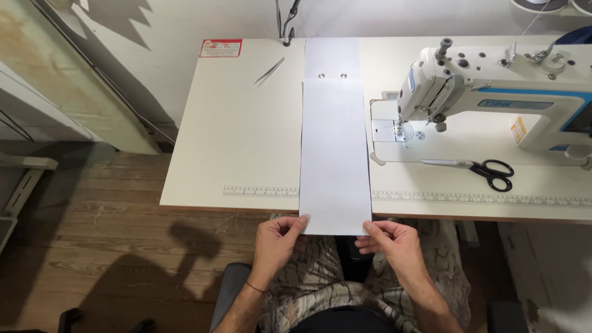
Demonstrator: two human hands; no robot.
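A long strip of pale grey-white fabric (pixel 335 155) lies flat and smooth along the table (pixel 237 144), running from near the far edge straight toward the person, its near end hanging a little past the table's front edge. At the far end a second, narrower layer shows beyond a straight cross edge, with two small metal eyelets (pixel 332 75) set side by side there. The left hand (pixel 276 242) pinches the near left corner of the strip between thumb and fingers, and the right hand (pixel 389 242) pinches the near right corner the same way; the hands are apart, one at each corner, over the person's lap. The strip's right long edge passes just beside the base of a white sewing machine (pixel 512 96), whose needle area sits near that edge. Black-handled scissors (pixel 475 169) lie on the table in front of the machine, apart from the strip. To the left the tabletop is wide and bare except for tweezers (pixel 269 72) near the far edge, well apart from the strip. A printed ruler (pixel 261 191) runs along the table's front edge on both sides of the strip.
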